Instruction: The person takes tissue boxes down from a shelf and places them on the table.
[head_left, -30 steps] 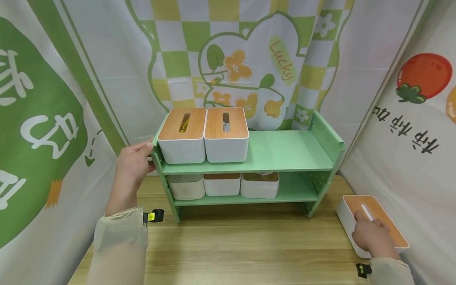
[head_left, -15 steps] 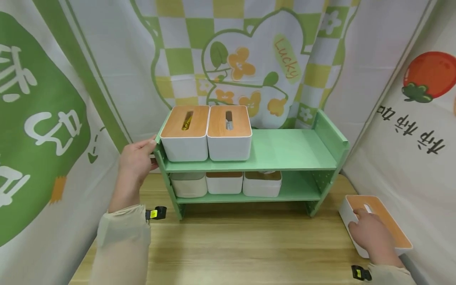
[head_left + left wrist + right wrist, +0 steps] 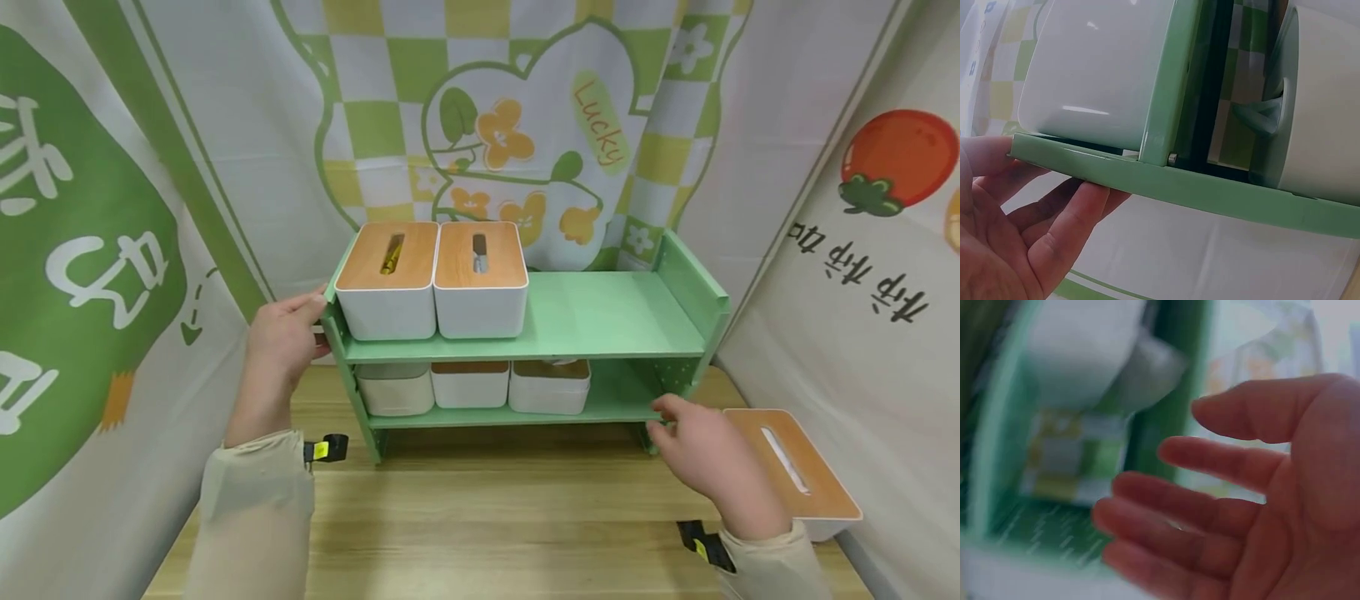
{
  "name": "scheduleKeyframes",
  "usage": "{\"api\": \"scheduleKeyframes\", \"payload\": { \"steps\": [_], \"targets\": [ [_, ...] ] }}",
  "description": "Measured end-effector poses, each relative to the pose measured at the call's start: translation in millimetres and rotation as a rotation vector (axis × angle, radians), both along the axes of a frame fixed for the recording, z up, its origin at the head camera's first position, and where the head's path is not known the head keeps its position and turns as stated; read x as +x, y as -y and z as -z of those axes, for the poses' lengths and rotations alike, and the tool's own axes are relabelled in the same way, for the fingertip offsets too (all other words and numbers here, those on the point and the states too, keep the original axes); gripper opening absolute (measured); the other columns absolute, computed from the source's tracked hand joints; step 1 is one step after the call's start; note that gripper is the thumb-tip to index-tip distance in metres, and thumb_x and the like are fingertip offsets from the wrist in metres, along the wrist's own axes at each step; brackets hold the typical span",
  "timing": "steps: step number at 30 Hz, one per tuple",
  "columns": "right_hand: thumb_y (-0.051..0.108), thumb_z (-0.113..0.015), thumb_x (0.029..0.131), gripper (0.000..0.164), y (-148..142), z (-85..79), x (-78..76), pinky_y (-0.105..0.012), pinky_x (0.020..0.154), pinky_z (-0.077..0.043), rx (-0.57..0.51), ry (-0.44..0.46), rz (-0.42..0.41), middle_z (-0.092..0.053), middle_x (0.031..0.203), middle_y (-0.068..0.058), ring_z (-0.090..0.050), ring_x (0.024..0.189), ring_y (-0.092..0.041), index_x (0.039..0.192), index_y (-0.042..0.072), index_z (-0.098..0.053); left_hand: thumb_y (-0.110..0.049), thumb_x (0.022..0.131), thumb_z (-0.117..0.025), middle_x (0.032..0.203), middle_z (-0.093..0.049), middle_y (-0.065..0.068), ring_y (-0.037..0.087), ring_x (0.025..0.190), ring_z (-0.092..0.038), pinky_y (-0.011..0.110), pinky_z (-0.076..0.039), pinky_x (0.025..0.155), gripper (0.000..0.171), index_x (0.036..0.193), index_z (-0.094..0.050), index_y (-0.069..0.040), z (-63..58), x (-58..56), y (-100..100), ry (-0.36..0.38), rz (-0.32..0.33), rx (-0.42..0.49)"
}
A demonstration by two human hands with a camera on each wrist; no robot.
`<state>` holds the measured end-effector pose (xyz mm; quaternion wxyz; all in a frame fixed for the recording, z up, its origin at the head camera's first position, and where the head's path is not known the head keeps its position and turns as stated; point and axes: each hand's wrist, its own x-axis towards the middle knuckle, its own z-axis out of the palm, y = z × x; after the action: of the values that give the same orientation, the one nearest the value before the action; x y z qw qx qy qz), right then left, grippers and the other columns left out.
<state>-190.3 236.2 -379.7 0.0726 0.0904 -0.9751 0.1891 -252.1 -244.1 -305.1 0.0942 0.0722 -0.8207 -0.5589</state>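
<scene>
A green two-tier shelf (image 3: 615,312) stands on the wooden table. My left hand (image 3: 281,333) grips the upper front edge of its left side panel (image 3: 1147,178), fingers along the outer face. My right hand (image 3: 705,450) holds nothing; its fingers (image 3: 1154,494) are spread and relaxed in front of the shelf's lower right end. Right beside that hand, a white tissue box (image 3: 806,467) with a wooden lid and a white slot rests on the table. Two similar wood-lidded boxes, the left one (image 3: 386,283) and the right one (image 3: 482,283), sit side by side on the upper tier.
The lower tier bears a cream box (image 3: 393,392), a white box (image 3: 470,387) with a brown top and another white box (image 3: 551,392) at their right. Printed curtains (image 3: 375,133) enclose the table (image 3: 487,517) at the back and both sides.
My right hand has left the tissue box at the right and moved left and forward to the shelf's right end. My left hand keeps its hold on the side panel.
</scene>
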Motion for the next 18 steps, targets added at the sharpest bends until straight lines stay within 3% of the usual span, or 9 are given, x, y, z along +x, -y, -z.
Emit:
{"api": "scheduleKeyframes", "payload": {
  "steps": [5,8,14,18],
  "targets": [
    [0.013,-0.062,0.095,0.015,38.7,-25.3,-2.0,-0.040,0.058,-0.051,-0.046,-0.245,-0.079,-0.072,0.097,-0.006,-0.064,0.069,-0.020,0.104,0.006,-0.071,-0.042,0.108,-0.039,0.152,-0.042,0.008,0.032,0.115,-0.060,0.041,-0.055,0.089,0.046,0.147,-0.048,-0.021,1.1,0.9,0.5,0.002,-0.005,-0.001],
    [0.010,-0.064,0.092,0.014,59.7,-33.6,-6.1,-0.044,0.065,-0.054,-0.056,-0.361,-0.142,-0.071,0.099,-0.007,-0.065,0.078,-0.024,0.102,0.005,-0.072,-0.043,0.107,-0.039,0.152,-0.042,0.009,0.033,0.114,-0.061,0.042,-0.055,0.090,0.046,0.147,-0.048,-0.022,1.6,1.3,0.5,0.002,-0.006,-0.001],
    [0.007,-0.066,0.085,0.026,98.9,-36.3,-15.0,-0.047,0.076,-0.055,-0.102,-0.526,-0.282,-0.065,0.115,-0.015,-0.062,0.100,-0.033,0.111,0.002,-0.069,-0.045,0.107,-0.039,0.151,-0.043,0.009,0.031,0.111,-0.062,0.040,-0.056,0.087,0.047,0.147,-0.048,-0.024,1.9,1.6,0.0,0.007,-0.017,-0.019],
    [0.009,-0.068,0.085,0.042,122.8,-33.9,-22.0,-0.055,0.093,-0.048,-0.091,-0.563,-0.368,-0.055,0.133,-0.023,-0.053,0.120,-0.041,0.126,0.001,-0.064,-0.046,0.107,-0.038,0.152,-0.042,0.007,0.031,0.112,-0.062,0.043,-0.054,0.091,0.047,0.148,-0.047,-0.025,1.1,1.3,-0.3,0.015,-0.013,-0.010]
  ]
}}
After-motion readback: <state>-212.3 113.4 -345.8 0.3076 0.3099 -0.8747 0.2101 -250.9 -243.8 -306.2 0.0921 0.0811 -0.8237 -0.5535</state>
